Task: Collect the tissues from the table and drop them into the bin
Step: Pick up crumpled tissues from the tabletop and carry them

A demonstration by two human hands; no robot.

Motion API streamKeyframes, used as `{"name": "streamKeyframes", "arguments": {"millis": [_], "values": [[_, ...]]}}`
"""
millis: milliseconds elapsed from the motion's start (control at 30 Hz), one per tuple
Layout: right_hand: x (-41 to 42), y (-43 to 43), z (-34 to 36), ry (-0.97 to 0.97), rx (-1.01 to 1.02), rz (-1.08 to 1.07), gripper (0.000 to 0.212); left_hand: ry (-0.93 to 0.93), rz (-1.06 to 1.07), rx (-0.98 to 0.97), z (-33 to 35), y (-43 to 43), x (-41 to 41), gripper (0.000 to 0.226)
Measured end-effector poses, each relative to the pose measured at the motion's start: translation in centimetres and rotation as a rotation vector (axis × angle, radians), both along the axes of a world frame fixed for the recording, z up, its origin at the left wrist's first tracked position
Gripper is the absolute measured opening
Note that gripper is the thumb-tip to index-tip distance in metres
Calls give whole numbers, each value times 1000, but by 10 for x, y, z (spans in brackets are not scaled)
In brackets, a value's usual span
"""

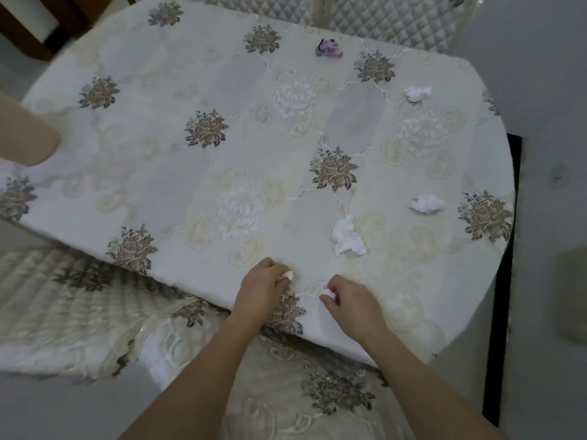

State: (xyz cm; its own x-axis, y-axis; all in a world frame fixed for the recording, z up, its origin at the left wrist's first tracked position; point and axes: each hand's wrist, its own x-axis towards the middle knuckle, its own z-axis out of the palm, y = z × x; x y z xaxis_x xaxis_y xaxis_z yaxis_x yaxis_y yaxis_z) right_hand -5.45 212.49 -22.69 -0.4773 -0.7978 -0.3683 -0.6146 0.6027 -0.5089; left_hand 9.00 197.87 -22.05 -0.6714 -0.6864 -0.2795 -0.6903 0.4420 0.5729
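Both my hands are at the near edge of the table [190,74], which has a cream flowered cloth. My left hand [260,289] grips a small white tissue wad [288,275], and my right hand [352,304] pinches another tissue wad [327,294]. A crumpled tissue [347,236] lies just beyond my right hand. A second loose tissue [426,204] sits further right. A third tissue [416,93] lies near the far right edge. No bin is in view.
A small purple object [329,48] lies at the far side of the table. Quilted chairs stand at the back [397,23] and at the near left [63,296]. Another person's arm [28,134] reaches in at the left. A dark mat [505,265] runs along the right.
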Motion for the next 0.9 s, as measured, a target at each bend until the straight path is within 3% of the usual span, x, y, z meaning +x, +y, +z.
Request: {"name": "streamKeyframes", "arguments": {"millis": [167,267,567,900], "values": [[-6,6,9,-94,-88,-135,24,61,45,94,16,8,-1,21],[-10,7,28,-105,-140,-183,18,81,71,109,34,15,-9,20],[-30,11,99,4,-321,-265,21,353,176,43,98,43,-26,7],[-29,11,150,13,-469,-207,12,530,337,-9,148,60,-12,3]]}}
